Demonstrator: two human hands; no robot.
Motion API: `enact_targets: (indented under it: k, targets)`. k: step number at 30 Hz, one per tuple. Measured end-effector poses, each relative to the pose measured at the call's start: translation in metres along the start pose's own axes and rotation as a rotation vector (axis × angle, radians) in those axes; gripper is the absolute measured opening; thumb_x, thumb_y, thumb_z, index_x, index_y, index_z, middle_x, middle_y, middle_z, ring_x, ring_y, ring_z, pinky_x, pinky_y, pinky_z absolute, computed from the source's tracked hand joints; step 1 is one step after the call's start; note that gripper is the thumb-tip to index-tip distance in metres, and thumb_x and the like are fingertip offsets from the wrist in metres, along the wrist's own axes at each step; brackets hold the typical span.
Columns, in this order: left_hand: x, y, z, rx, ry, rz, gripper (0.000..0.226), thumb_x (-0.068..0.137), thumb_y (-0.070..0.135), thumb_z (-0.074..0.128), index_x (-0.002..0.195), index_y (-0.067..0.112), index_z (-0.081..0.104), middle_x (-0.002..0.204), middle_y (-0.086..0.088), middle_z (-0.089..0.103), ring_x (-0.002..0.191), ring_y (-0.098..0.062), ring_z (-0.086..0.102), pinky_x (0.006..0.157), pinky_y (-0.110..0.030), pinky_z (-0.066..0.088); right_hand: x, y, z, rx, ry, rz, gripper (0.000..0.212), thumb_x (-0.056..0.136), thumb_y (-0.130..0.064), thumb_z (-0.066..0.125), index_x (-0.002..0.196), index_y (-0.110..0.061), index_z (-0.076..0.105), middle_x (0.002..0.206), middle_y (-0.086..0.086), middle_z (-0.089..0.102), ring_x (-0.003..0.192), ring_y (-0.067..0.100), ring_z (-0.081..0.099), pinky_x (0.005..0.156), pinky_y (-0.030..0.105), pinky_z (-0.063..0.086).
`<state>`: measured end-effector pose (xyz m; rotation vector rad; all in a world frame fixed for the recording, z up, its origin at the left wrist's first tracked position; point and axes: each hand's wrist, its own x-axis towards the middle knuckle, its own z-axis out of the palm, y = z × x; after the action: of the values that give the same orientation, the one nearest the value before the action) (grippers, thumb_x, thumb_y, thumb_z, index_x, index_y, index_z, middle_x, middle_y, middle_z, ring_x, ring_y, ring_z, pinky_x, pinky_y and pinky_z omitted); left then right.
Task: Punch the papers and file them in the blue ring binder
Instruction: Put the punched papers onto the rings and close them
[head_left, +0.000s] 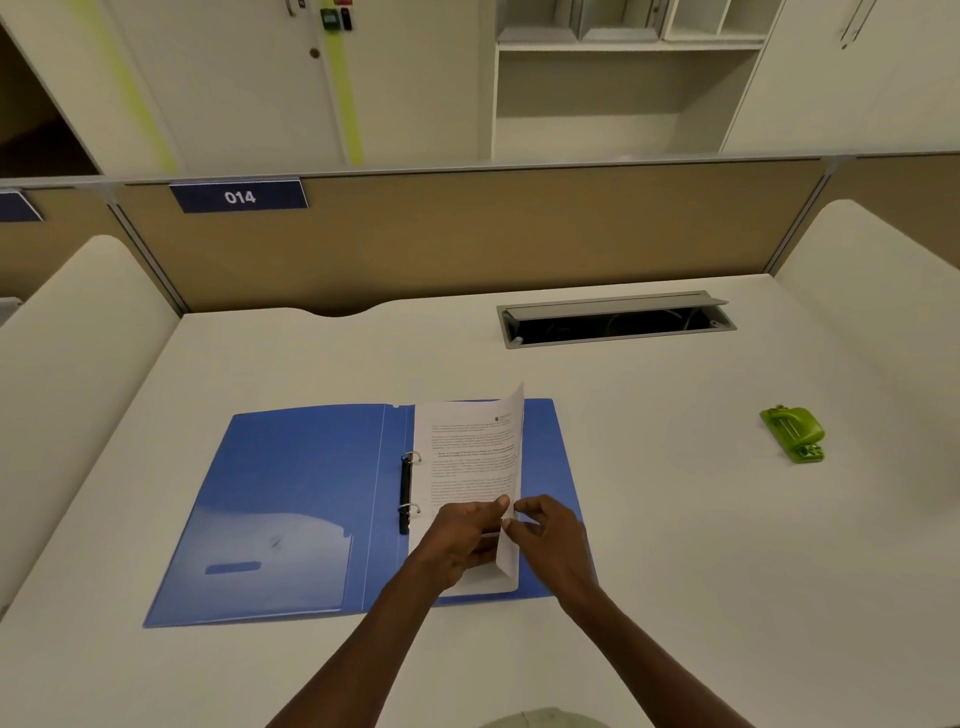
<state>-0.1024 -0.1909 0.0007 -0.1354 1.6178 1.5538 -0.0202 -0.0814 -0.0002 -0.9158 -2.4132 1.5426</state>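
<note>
My left hand (467, 535) and my right hand (545, 535) both pinched the right edge of the papers (467, 457), lifting it — the sheets sat on the rings of the open blue ring binder (291, 499) on the counter (675, 545). The green punch (793, 434) lay well to the right of my hands.

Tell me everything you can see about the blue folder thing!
The blue ring binder lies wide open and flat on the white desk. It looks like thin, shiny plastic. Its left cover has a see-through pocket at the bottom. A black spine bar with two silver rings runs down the middle. Printed papers sit on the right cover, at the rings. The left hand and right hand pinch the papers' lifted right edge.
</note>
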Motion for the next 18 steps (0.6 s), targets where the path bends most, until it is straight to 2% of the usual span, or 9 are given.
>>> enact_targets:
  k: [2,4,7,10,13,15,18]
  targets:
    - [0.002,-0.004,-0.001,-0.039,-0.010,-0.013,0.028,0.088,0.032,0.065,0.114,0.023,0.059,0.107,-0.011,0.072,0.099,-0.030,0.068,0.082,-0.040,0.058,0.000,-0.001,-0.001,0.005,0.002,0.002,0.022,0.083,-0.024,0.071,0.101,-0.019,0.059,0.098,-0.007,0.060,0.090,0.009,0.060,0.068,0.004,0.041]
    - [0.003,-0.008,-0.002,-0.071,0.001,-0.001,0.021,0.089,0.027,0.064,0.108,0.019,0.063,0.105,-0.013,0.072,0.098,-0.031,0.069,0.083,-0.041,0.058,0.001,-0.001,-0.002,0.016,0.001,0.001,0.022,0.082,-0.024,0.072,0.098,-0.021,0.056,0.098,-0.007,0.060,0.090,0.009,0.060,0.072,0.009,0.044]
    - [0.005,-0.010,-0.003,-0.069,0.063,0.050,0.022,0.089,0.015,0.064,0.111,0.009,0.065,0.104,-0.011,0.072,0.093,-0.028,0.070,0.074,-0.033,0.059,0.003,0.000,-0.002,0.015,0.011,0.000,0.024,0.081,-0.024,0.073,0.097,-0.019,0.054,0.097,-0.006,0.059,0.091,0.009,0.059,0.080,0.018,0.047]
    - [0.004,-0.007,-0.003,0.046,0.147,0.151,0.020,0.085,0.013,0.069,0.104,0.014,0.066,0.101,-0.004,0.069,0.087,-0.020,0.069,0.063,-0.023,0.057,0.004,-0.003,-0.003,0.022,0.023,0.010,0.027,0.082,-0.022,0.073,0.099,-0.018,0.052,0.098,-0.006,0.058,0.089,0.009,0.059,0.087,0.028,0.052]
    - [0.004,-0.004,-0.004,0.093,0.172,0.226,0.016,0.083,0.016,0.071,0.096,0.022,0.064,0.103,0.000,0.068,0.088,-0.018,0.068,0.065,-0.023,0.058,0.003,-0.008,-0.003,0.038,0.018,0.026,0.042,0.083,-0.023,0.071,0.117,-0.017,0.046,0.108,-0.006,0.057,0.094,0.013,0.062,0.090,0.036,0.053]
    - [0.002,-0.001,-0.005,0.090,0.167,0.256,0.018,0.081,0.016,0.073,0.098,0.019,0.067,0.103,0.000,0.068,0.089,-0.017,0.068,0.065,-0.022,0.058,0.004,-0.009,-0.003,0.009,0.019,0.015,0.056,0.084,-0.024,0.070,0.130,-0.021,0.037,0.113,-0.008,0.054,0.100,0.015,0.061,0.090,0.039,0.053]
    - [-0.001,0.005,-0.010,0.072,0.180,0.278,0.025,0.079,0.018,0.075,0.102,0.015,0.067,0.103,0.001,0.068,0.089,-0.017,0.068,0.063,-0.022,0.056,0.007,-0.006,-0.003,-0.056,0.039,-0.026,0.068,0.086,-0.023,0.067,0.140,-0.024,0.027,0.118,-0.011,0.049,0.105,0.016,0.059,0.089,0.038,0.053]
